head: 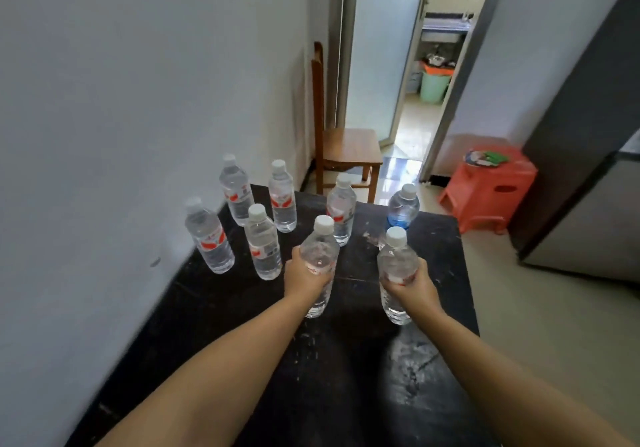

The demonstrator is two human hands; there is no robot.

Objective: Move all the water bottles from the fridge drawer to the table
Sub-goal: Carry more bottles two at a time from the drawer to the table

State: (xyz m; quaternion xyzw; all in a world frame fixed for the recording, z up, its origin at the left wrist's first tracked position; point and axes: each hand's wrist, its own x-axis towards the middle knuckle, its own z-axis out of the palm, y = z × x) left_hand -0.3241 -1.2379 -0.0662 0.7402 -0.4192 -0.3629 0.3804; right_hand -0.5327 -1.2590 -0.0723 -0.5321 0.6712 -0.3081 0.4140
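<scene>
Two water bottles in hand, one per hand. Left bottle (318, 266): gripped round the mid-body by left hand (304, 275), fingers and thumb wrapped on it, cap up and leaning slightly away from the person. Right bottle (396, 273): gripped the same way by right hand (412, 285), cap up, near upright. Long axis of both runs roughly vertical, base down toward the counter (346, 377). Cannot tell whether either base is touching the dark top or just above it; bases look very close to it.

Key relation: counter surface lies straight below each hand, so the set-down, as judged, is a short drop along the bottle axis, then release. Each hand is nearest its own bottle; no crossover needed. Bare counter shows beneath and between the hands.

Beyond the hands, six bottles already stand upright on the counter. Four w/ red labels (239, 192) sit forward-left of the left hand, nearest one (263, 244) just beside it. One more red-label bottle (341, 209) is ahead, between the hands. Blue-label bottle (401, 209) is straight ahead of the right hand, close to its bottle's cap.

Risk, judged: left bottle's lean plus the close neighbour may cause a knock on placing.

Further out: wooden chair (346, 150) past the counter's far end, red stool (488, 187) forward-right, fridge (588, 187) at far right; drawer not in view, so remaining count unknown.
</scene>
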